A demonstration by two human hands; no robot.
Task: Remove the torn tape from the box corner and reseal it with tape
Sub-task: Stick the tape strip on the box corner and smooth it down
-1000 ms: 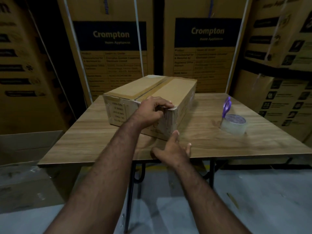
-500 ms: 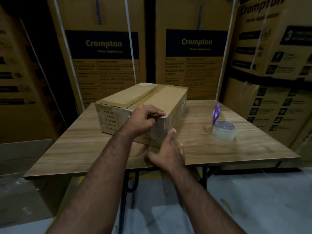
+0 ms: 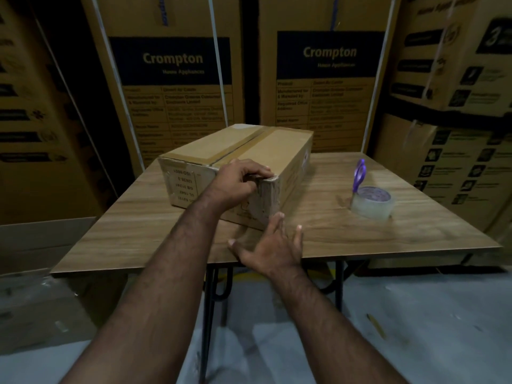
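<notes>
A brown cardboard box (image 3: pixel 277 148) lies on the wooden table (image 3: pixel 138 234), its near right corner wrapped in wrinkled clear tape (image 3: pixel 267 198). My left hand (image 3: pixel 235 184) grips the top of that corner, fingers curled over the torn tape at the edge. With fingers spread, my right hand (image 3: pixel 268 248) hovers just below the corner, one fingertip close to the box's bottom edge. A roll of clear tape (image 3: pixel 371 202) sits on the table to the right, with purple-handled scissors (image 3: pixel 359 173) standing in it.
Tall printed cartons (image 3: pixel 171 79) stand close behind the table and along both sides. The table's front edge lies under my right wrist. Black metal legs (image 3: pixel 210 314) show below, over a grey floor.
The view has tilted and shifted. My right hand has lifted from the table edge toward the box corner and spread its fingers. My left hand has stayed on the corner.
</notes>
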